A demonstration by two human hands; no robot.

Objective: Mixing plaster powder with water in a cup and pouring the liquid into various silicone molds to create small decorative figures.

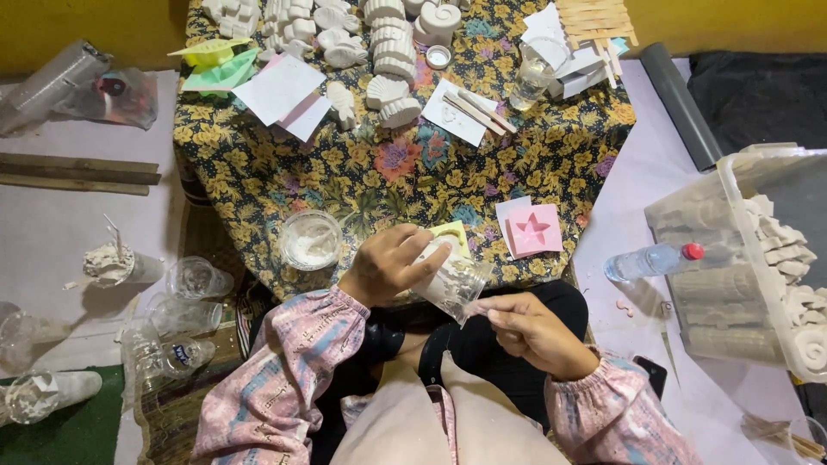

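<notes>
My left hand (pixel 388 263) grips a clear plastic cup (pixel 452 284) tilted on its side, white residue inside it. My right hand (pixel 525 331) is at the cup's mouth, fingertips pinched on a thin clear stick that is hard to make out. A pale yellow mould (pixel 454 232) lies on the flowered cloth just behind the cup. A pink star-shaped mould (pixel 533 230) rests to its right on a white paper. A round tub of white powder (pixel 310 239) sits left of my left hand.
A low table under a flowered cloth (pixel 388 172) carries several white plaster casts (pixel 388 52), papers, wooden sticks and a glass (pixel 532 77). A water bottle (pixel 650 261) and a clear bin (pixel 749 258) of casts stand right. Used cups (pixel 194 280) lie left.
</notes>
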